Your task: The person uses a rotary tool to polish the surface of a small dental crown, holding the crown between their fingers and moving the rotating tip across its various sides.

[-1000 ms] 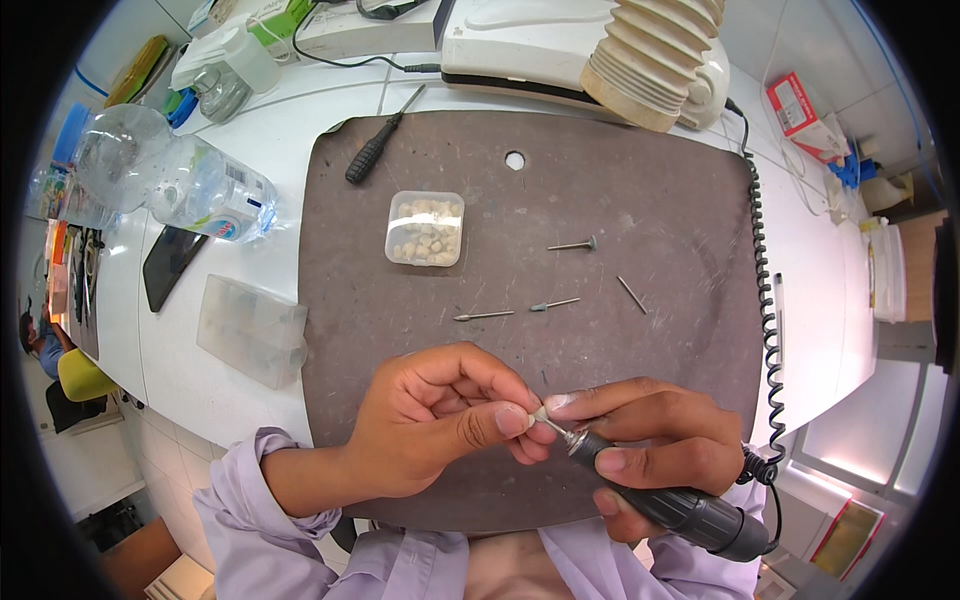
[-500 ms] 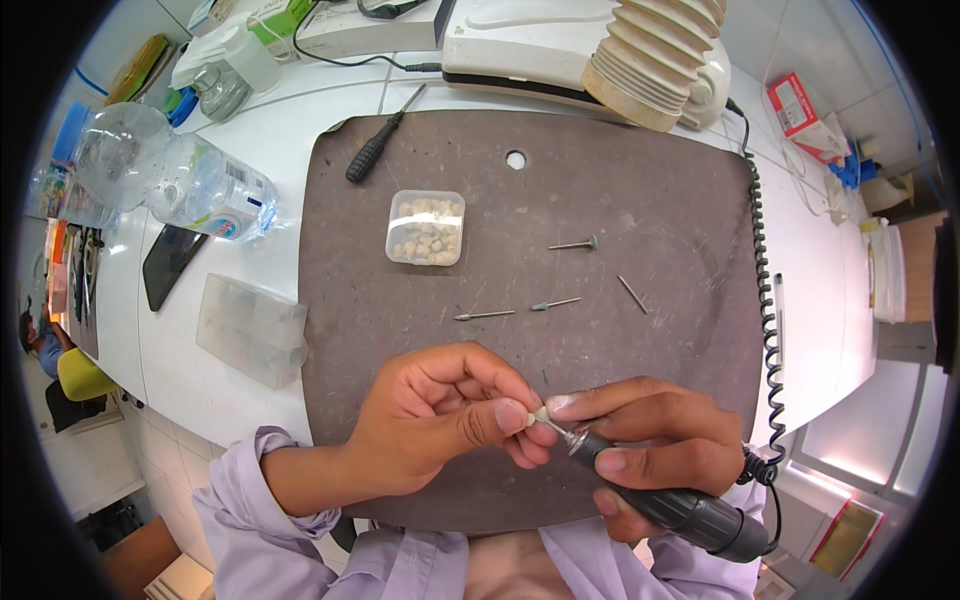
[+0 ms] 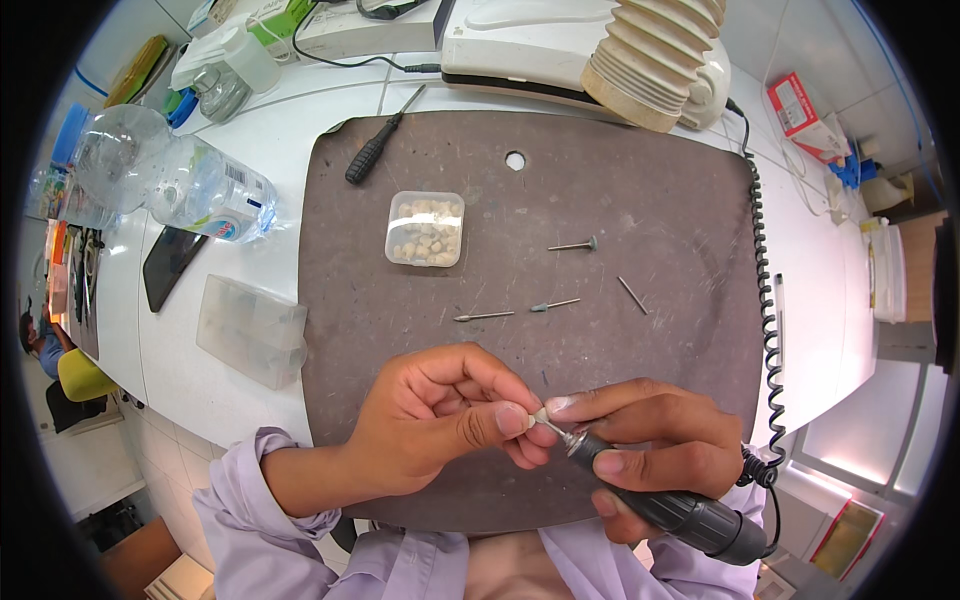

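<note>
My left hand (image 3: 450, 420) pinches a small cream piece (image 3: 540, 414) between thumb and fingertips. My right hand (image 3: 670, 445) grips a black rotary handpiece (image 3: 690, 515), one finger resting by the cream piece, which meets the handpiece's thin metal bit (image 3: 557, 429). Both hands are over a worn brown mat (image 3: 380, 310). Farther up the mat lie a clear box of cream pieces (image 3: 424, 229), a black-handled screwdriver (image 3: 362, 155) and several loose metal bits (image 3: 555, 304).
A large plastic bottle (image 3: 165, 180), a phone (image 3: 172, 265) and a translucent container (image 3: 250, 330) sit left. A white machine with a ribbed hose (image 3: 650, 55) stands behind the mat. A coiled cord (image 3: 763, 300) runs down the right. A seated person (image 3: 45, 340) shows at far left.
</note>
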Demonstrator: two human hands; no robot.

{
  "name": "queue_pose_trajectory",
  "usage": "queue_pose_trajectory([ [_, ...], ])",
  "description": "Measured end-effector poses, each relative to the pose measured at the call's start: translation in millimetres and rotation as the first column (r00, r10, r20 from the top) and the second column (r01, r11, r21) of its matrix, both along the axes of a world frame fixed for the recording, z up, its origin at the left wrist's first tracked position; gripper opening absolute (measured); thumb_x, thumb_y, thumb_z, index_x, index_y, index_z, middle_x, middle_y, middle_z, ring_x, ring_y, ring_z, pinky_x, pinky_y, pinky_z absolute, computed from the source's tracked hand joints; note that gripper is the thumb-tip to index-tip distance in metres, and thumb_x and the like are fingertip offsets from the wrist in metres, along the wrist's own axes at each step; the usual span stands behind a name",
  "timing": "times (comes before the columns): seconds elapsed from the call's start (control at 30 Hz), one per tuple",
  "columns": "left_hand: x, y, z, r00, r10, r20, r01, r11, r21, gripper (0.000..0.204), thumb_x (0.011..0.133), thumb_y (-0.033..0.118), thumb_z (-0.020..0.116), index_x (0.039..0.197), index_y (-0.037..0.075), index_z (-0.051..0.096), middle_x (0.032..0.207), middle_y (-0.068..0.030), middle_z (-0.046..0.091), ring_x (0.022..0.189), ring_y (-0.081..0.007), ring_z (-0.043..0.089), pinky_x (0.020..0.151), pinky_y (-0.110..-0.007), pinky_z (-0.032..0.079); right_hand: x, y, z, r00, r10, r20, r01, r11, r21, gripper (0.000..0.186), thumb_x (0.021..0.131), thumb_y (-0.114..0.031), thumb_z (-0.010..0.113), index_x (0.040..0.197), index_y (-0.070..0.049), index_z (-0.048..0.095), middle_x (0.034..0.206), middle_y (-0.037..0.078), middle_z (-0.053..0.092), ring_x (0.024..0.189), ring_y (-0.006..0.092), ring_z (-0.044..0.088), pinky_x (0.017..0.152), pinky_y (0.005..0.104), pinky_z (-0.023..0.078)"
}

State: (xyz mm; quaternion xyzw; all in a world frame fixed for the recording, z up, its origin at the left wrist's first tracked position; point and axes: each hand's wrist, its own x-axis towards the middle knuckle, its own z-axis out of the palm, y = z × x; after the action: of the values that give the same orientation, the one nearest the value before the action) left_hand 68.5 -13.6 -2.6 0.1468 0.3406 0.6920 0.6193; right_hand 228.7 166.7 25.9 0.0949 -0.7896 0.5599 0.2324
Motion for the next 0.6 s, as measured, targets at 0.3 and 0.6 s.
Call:
queue_pose_trajectory([
  [0.3,0.0,0.1,1.9,1.0,0.004,-0.022,-0.004,1.0,-0.016,0.016,0.1,0.006,0.064,0.109,-0.006,0.06,0.103,-0.0246,0.071,0.091,-0.0299,0.074,0.077,-0.042,0.065,0.9,1.2,1.4,1.0,0.013,0.017,-0.013,1.0,0.012,0.03,0.081,-0.004,0.08,0.104,0.0,0.06,0.093,0.02,0.064,0.097,0.0471,0.073,0.077,0.0479,0.066],
  [0.6,0.7,-0.5,0.8,1.0,0.009,0.014,-0.008,1.0,-0.014,0.016,0.1,0.006,0.064,0.109,-0.006,0.06,0.103,-0.0251,0.071,0.092,-0.0304,0.074,0.077,-0.042,0.065,0.1,1.9,1.0,0.999,0.03,0.01,-0.03,1.0,0.007,0.03,0.082,-0.005,0.079,0.104,0.0,0.06,0.092,0.02,0.064,0.096,0.0467,0.073,0.076,0.0477,0.066],
])
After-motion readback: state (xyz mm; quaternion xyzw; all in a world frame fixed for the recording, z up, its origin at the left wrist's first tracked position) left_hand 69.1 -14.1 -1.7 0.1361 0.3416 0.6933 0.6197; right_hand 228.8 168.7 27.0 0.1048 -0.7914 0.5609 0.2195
